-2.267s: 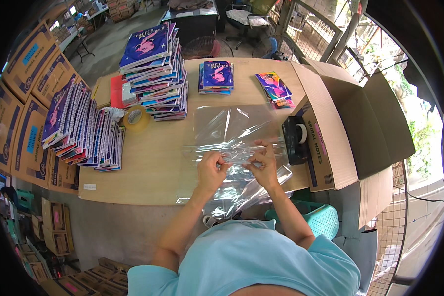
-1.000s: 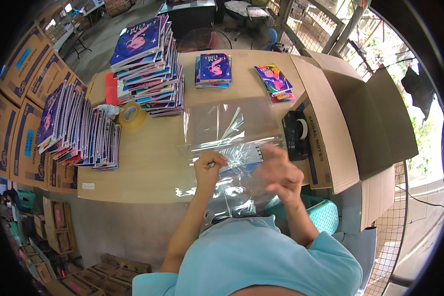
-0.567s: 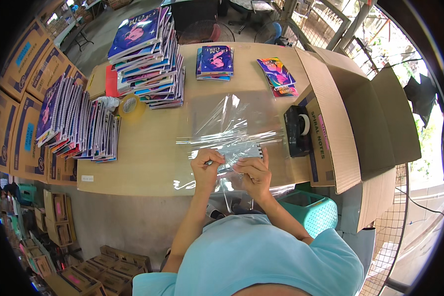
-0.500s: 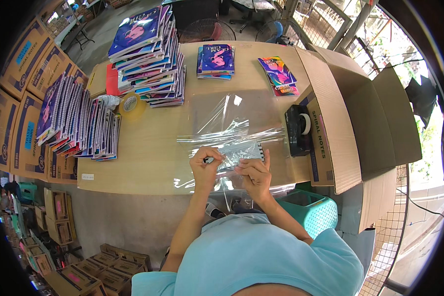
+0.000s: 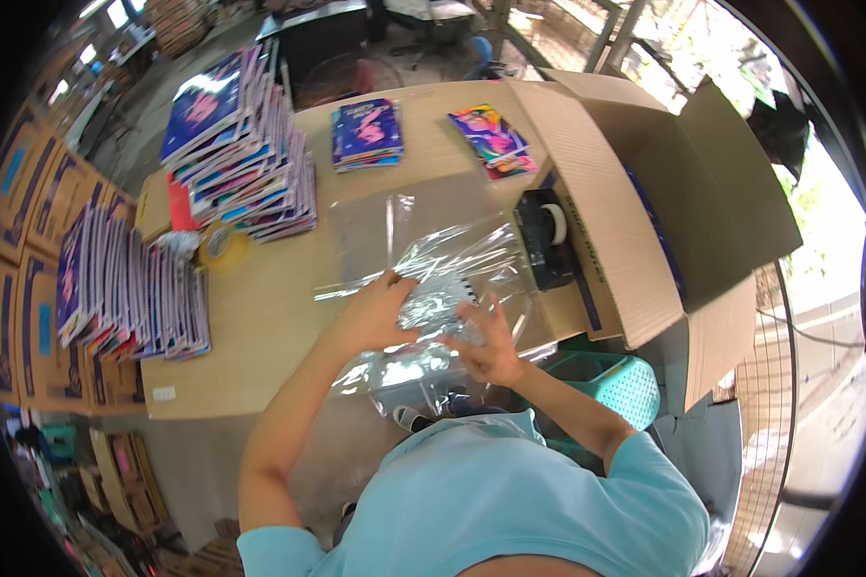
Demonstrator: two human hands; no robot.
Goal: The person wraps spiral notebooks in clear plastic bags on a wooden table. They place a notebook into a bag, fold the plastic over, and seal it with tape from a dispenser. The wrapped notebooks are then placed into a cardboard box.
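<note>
A pile of clear plastic sleeves [image 5: 423, 240] lies crumpled on the wooden table [image 5: 260, 317], spilling over its near edge. My left hand [image 5: 375, 313] pinches the top sleeve near the table's front. My right hand [image 5: 486, 341] rests beside it on the same plastic, fingers spread. Between the two hands a bunched, shiny part of the sleeve [image 5: 438, 300] is lifted a little.
A tall stack of colourful books [image 5: 241, 144] stands at the back left, with two small stacks [image 5: 368, 133] [image 5: 493, 139] behind the plastic. Upright books [image 5: 130, 293] line the left edge. A tape roll [image 5: 219, 242], a black tape dispenser [image 5: 544, 236] and an open cardboard box [image 5: 664, 192] are close by.
Both hands have stayed on the plastic sleeves at the table's front edge, working them. The right hand lifted briefly and came back down beside the left. The view has shifted slightly.
</note>
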